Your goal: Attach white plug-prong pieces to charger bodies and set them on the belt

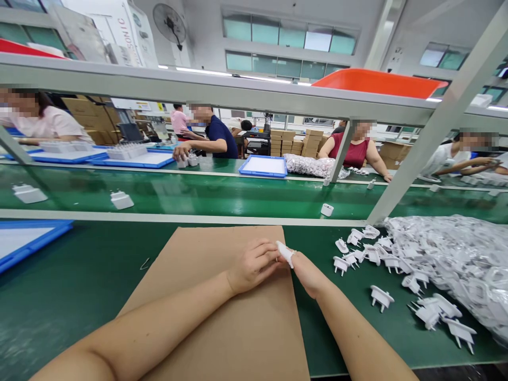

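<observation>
My left hand lies over a brown cardboard sheet, its fingers curled and meeting the fingers of my right hand. My right hand is closed near the right edge of the sheet. Between the two hands shows a small white piece; whether it is a plug part or a wrap on a finger I cannot tell. To the right, several loose white two-pin plug heads lie scattered on the green table. What my fingertips grip is hidden.
A clear plastic bag of white parts lies at right. Beyond a rail, white chargers sit on a green conveyor. A blue-rimmed tray is at left. A slanted post and overhead shelf frame the bench. Co-workers sit opposite.
</observation>
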The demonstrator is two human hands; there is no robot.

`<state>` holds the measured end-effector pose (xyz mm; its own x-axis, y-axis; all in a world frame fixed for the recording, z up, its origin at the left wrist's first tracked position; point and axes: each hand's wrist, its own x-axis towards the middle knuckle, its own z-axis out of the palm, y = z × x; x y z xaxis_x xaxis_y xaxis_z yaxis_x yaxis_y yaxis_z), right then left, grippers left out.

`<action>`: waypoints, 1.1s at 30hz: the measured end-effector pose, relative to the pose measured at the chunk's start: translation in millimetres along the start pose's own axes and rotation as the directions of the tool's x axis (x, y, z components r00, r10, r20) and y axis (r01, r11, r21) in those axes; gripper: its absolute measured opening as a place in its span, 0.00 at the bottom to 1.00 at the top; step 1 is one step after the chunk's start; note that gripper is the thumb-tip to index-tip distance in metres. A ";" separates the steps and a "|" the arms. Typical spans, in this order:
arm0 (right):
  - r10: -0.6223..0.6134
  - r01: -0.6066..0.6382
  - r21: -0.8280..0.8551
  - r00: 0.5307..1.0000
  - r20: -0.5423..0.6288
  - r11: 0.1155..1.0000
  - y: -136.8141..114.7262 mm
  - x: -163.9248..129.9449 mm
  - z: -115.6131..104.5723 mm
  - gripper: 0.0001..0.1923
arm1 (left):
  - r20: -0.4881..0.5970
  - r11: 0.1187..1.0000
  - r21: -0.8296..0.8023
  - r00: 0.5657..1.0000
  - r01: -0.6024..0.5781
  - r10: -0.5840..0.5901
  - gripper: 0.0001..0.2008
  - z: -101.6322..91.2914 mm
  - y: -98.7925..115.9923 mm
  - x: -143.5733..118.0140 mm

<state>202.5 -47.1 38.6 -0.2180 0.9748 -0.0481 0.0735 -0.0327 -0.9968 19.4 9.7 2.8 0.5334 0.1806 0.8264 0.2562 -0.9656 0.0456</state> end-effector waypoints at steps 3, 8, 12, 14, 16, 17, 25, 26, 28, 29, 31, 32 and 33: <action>0.018 -0.017 0.013 0.999 -0.044 1.000 3.1 1.0 -5.0 0.32 | 0.007 0.999 0.005 0.999 0.043 -0.043 0.12 0.4 -1.3 -2.3; 0.043 -0.048 -0.083 0.997 -0.059 0.995 13.6 0.4 -4.2 0.28 | 0.047 0.999 -0.022 0.998 0.035 -0.034 0.15 -0.9 2.4 0.7; 0.042 -0.053 -0.198 0.997 -0.064 0.979 15.7 1.5 -5.6 0.26 | 0.058 1.000 -0.014 0.998 0.003 -0.002 0.11 -1.3 1.6 1.7; -0.018 -0.016 -0.311 0.994 -0.109 0.950 11.9 2.9 -12.2 0.25 | 0.043 0.999 0.010 0.998 0.036 -0.036 0.11 -0.9 -0.1 0.3; -0.140 0.021 -0.484 0.968 -0.209 0.875 6.5 4.3 -24.0 0.22 | 0.016 0.995 0.021 0.995 0.095 -0.095 0.12 -0.4 -1.8 -1.7; -0.208 0.002 -0.588 0.936 -0.283 0.809 4.0 4.8 -31.9 0.22 | 0.002 0.992 0.013 0.992 0.123 -0.123 0.12 -0.2 -2.5 -2.6; -0.145 -0.778 -0.571 0.553 -0.820 0.263 9.2 4.5 -110.7 0.43 | 0.017 0.972 -0.083 0.976 0.220 -0.219 0.09 3.2 -4.7 -6.2; -0.083 -0.796 -0.555 0.553 -0.829 0.242 11.0 4.4 -116.3 0.40 | 0.031 0.970 -0.082 0.973 0.230 -0.228 0.09 3.6 -5.1 -6.7; -0.007 -0.782 -0.577 0.593 -0.805 0.237 13.0 3.9 -121.5 0.32 | 0.063 0.964 -0.077 0.966 0.256 -0.251 0.08 4.4 -6.5 -8.0; 0.001 -0.757 -0.605 0.625 -0.781 0.245 13.1 3.6 -121.4 0.29 | 0.075 0.960 -0.075 0.961 0.270 -0.264 0.08 4.8 -7.5 -8.7; -0.011 -0.695 -0.668 0.691 -0.723 0.266 12.0 2.8 -117.5 0.25 | 0.088 0.952 -0.080 0.953 0.295 -0.288 0.07 5.9 -9.9 -10.2; -0.018 -0.660 -0.697 0.722 -0.691 0.282 11.3 2.5 -114.4 0.24 | 0.089 0.948 -0.086 0.950 0.307 -0.300 0.06 6.5 -11.3 -10.9; -0.027 -0.624 -0.721 0.751 -0.660 0.302 10.7 2.3 -111.1 0.24 | 0.091 0.943 -0.092 0.946 0.319 -0.311 0.06 7.2 -12.6 -11.7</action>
<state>310.8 -20.7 35.0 0.4768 0.8784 0.0329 0.8600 -0.4584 -0.2243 15.8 21.1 -11.5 0.4980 0.4882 0.7168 0.3377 -0.8704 0.3582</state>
